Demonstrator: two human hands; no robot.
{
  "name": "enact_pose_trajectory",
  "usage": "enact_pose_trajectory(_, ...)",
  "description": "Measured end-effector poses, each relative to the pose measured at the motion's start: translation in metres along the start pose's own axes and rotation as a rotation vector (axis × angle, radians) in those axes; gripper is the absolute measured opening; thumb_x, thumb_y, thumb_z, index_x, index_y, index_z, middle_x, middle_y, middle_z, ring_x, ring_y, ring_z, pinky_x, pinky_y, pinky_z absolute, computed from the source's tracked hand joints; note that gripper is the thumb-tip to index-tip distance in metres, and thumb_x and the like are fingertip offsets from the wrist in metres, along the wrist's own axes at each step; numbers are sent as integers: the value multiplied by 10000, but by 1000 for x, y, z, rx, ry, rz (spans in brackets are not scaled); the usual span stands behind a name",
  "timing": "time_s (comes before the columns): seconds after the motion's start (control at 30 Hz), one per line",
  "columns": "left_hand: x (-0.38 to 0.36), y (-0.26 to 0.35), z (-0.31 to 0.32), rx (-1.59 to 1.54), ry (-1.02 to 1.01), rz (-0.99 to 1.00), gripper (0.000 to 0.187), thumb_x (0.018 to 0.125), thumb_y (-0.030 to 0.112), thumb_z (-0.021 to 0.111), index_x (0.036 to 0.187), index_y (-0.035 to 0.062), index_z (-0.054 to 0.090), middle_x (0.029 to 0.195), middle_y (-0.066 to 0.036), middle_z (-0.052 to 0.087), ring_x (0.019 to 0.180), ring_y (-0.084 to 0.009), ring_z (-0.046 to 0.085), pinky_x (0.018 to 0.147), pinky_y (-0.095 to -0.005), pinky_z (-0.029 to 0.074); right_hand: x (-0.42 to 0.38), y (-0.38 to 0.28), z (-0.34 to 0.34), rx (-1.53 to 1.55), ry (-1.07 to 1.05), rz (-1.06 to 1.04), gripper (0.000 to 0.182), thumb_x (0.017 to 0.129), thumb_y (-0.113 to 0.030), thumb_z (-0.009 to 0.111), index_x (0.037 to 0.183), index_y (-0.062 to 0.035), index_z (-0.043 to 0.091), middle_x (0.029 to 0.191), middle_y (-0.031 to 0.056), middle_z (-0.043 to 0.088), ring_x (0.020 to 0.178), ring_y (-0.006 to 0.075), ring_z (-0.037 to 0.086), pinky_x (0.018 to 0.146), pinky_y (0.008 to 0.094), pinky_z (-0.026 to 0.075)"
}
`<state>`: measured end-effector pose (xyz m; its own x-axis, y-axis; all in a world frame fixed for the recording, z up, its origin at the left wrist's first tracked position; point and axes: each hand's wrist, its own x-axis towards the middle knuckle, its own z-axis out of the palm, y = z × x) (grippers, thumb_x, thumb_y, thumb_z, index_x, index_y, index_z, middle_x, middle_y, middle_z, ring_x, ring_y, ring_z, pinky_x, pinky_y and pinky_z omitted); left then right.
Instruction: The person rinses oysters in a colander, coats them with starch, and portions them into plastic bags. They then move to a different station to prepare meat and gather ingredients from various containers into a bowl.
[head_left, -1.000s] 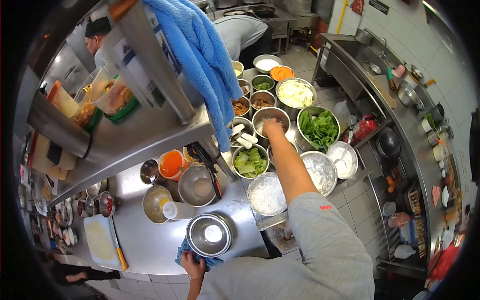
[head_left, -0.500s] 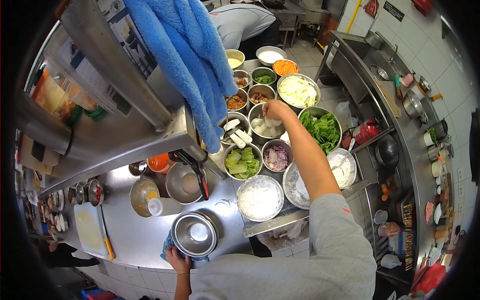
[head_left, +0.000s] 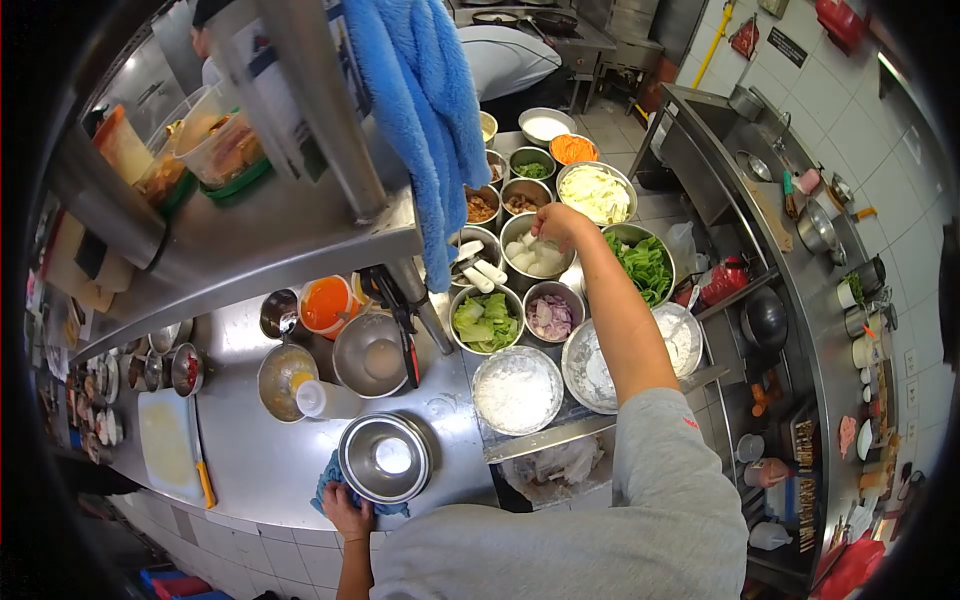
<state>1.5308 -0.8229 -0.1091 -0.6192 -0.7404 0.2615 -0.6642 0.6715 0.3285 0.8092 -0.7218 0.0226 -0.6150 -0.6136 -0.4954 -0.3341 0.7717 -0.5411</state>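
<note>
My right hand (head_left: 562,226) reaches into a metal container (head_left: 512,262) of white vegetable pieces (head_left: 536,258). Its bent fingers close together on the pieces at the rim's far right side, with the tips partly hidden. My left hand (head_left: 348,512) is on a blue cloth (head_left: 330,482) near the table's front edge, fingers curled over it. Touching that cloth is a stack of metal bowls (head_left: 385,458), the top one holding nothing. Around the right hand stand containers of green leaves (head_left: 640,262), shredded pale cabbage (head_left: 595,194), chopped purple onion (head_left: 550,316) and cut lettuce (head_left: 486,322).
White-handled utensils (head_left: 482,268) lie across a pot. Bowls of white powder (head_left: 517,390) stand near the front. A blue towel (head_left: 415,120) hangs from the steel shelf (head_left: 300,250) at left. A knife (head_left: 203,470) lies beside a cutting board (head_left: 168,445). Another person (head_left: 505,62) bends at the back.
The view has shifted slightly, showing more of the shelf and the orange container. My right hand stays at the white pieces, and my left hand remains on the cloth.
</note>
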Motion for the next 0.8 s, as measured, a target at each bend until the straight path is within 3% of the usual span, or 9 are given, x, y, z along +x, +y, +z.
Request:
enact_pose_trajectory(0.17,-1,2,-3,1,-8,-23,414,664,224,714,1023,83,564,1096,-155,547,1051,-380,517,843,-490,387,18,5,44,-386,14,-213,468,804,-206,721,1266,-187,646,1199,130,664,1186,300,598,958,516,497)
enact_pose_trajectory(0.2,-1,2,-4,4,-11,-24,404,665,225,710,1016,84,568,1095,-152,548,1047,-377,518,843,-488,388,21,5,55,-161,-102,-22,539,812,-241,705,1338,-220,585,1290,131,610,1256,317,541,1026,514,440)
enact_pose_trajectory(0.3,0,3,-5,-3,-5,-20,384,669,229,703,1000,84,574,1087,-151,551,1036,-374,518,845,-481,387,25,7,94,-329,150,118,656,836,-268,661,1455,-239,449,1474,132,454,1322,368,477,1083,481,413)
enact_pose_trajectory(0.37,-1,6,-7,8,21,-16,379,666,219,702,996,83,575,1078,-153,552,1030,-371,517,847,-480,386,20,-1,90,-318,162,178,686,825,-261,641,1469,-293,406,1505,175,393,1309,378,487,1071,469,426)
enact_pose_trajectory(0.43,3,8,-7,-7,13,-22,381,667,211,702,1002,83,574,1078,-155,549,1029,-372,517,846,-485,384,33,12,82,-322,223,98,577,835,-211,646,1392,-234,498,1480,146,434,1260,385,529,1037,461,461)
enact_pose_trajectory(0.53,2,4,-5,-6,3,-20,390,668,208,707,1013,86,571,1079,-156,547,1034,-374,516,844,-491,381,33,26,68,-384,200,-108,436,780,-182,713,1211,-147,654,1195,191,649,1160,309,613,973,435,493)
enact_pose_trajectory(0.57,1,5,-5,-10,-8,-21,390,668,208,707,1013,86,571,1079,-156,547,1034,-374,516,844,-491,381,73,55,75,-433,379,-170,264,730,-162,733,985,-103,706,969,144,719,866,330,697,792,412,556)
enact_pose_trajectory(0.67,2,4,-4,-2,-3,-22,401,676,214,711,1030,92,565,1094,-158,543,1052,-372,510,849,-494,375,30,27,36,-160,182,-73,155,787,-124,701,941,-103,698,819,116,698,587,228,669,519,364,562)
enact_pose_trajectory(0.8,1,4,-3,5,5,-27,403,674,216,710,1031,93,569,1107,-152,545,1073,-369,507,865,-491,374,4,9,4,97,125,-71,195,784,-175,752,941,-78,689,839,65,681,646,191,651,529,350,575)
